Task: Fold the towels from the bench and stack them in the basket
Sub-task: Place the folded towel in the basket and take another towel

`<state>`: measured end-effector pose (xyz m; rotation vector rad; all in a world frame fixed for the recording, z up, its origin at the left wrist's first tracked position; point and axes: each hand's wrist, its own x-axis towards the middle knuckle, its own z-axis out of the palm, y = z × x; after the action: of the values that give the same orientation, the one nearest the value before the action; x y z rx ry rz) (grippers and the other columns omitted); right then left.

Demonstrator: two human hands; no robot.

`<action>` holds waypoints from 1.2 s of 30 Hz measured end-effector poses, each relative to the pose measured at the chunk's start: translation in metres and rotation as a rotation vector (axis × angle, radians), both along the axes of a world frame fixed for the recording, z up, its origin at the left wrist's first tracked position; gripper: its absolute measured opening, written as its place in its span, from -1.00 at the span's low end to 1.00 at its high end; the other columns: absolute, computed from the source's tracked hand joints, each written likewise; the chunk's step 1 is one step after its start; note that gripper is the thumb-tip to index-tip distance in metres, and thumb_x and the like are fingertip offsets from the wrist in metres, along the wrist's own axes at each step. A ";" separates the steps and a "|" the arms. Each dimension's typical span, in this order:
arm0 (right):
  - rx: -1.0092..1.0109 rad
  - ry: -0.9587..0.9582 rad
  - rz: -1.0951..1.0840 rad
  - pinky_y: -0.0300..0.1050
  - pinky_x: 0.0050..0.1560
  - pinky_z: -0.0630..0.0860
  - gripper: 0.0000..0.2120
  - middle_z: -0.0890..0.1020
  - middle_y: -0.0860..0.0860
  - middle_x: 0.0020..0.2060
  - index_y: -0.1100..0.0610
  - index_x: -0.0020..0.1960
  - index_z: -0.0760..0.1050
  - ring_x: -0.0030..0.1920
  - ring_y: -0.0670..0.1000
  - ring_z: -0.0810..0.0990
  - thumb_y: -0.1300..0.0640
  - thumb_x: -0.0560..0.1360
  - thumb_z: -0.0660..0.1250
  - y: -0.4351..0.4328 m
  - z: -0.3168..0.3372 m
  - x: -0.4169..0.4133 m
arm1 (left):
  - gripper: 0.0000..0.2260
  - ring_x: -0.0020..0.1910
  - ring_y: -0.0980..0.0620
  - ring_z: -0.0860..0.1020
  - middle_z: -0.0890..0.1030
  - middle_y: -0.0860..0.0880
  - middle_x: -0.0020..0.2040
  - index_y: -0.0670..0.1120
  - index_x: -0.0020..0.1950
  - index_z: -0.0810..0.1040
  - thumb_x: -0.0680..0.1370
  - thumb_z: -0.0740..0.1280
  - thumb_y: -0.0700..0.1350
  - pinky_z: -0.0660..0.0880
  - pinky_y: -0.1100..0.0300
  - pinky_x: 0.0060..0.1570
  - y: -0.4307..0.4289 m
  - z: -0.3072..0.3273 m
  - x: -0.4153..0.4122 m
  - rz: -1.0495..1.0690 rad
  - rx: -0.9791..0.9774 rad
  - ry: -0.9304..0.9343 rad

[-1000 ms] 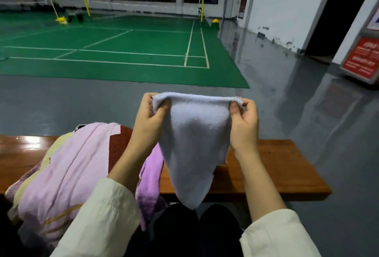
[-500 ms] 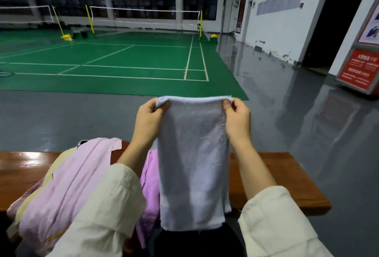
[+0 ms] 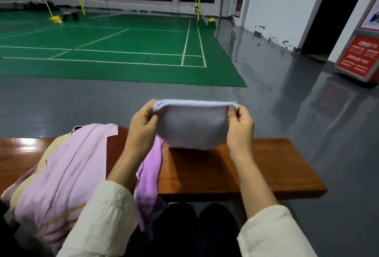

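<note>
Both hands, left hand (image 3: 143, 127) and right hand (image 3: 240, 127), pinch the white towel (image 3: 192, 127) with their fingers, above the table (image 3: 235, 166). Pink towels (image 3: 61, 174) lie beside.

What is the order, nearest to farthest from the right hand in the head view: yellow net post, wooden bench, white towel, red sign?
1. The white towel: pinched by the right hand at its top corner.
2. The wooden bench: just below the hand.
3. The red sign: off to the right side.
4. The yellow net post: far back, at the green court edge.
</note>
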<state>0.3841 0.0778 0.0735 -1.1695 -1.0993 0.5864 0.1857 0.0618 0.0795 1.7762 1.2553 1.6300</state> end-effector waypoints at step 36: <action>-0.499 -0.249 -0.058 -0.11 -0.23 0.34 -0.80 0.53 -0.04 -0.24 0.14 -0.02 0.43 -0.24 -0.04 0.47 0.05 0.64 0.12 0.069 -0.200 -0.009 | -0.77 -0.07 -0.26 0.54 0.61 -0.22 -0.06 -0.14 0.12 0.45 0.64 0.16 0.00 0.29 0.07 -0.18 0.083 -0.192 0.003 0.316 -0.564 0.411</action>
<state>0.3751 0.1471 -0.1270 -1.7378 -1.1576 0.7061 0.1888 0.1451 -0.1121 1.6378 2.0256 0.9109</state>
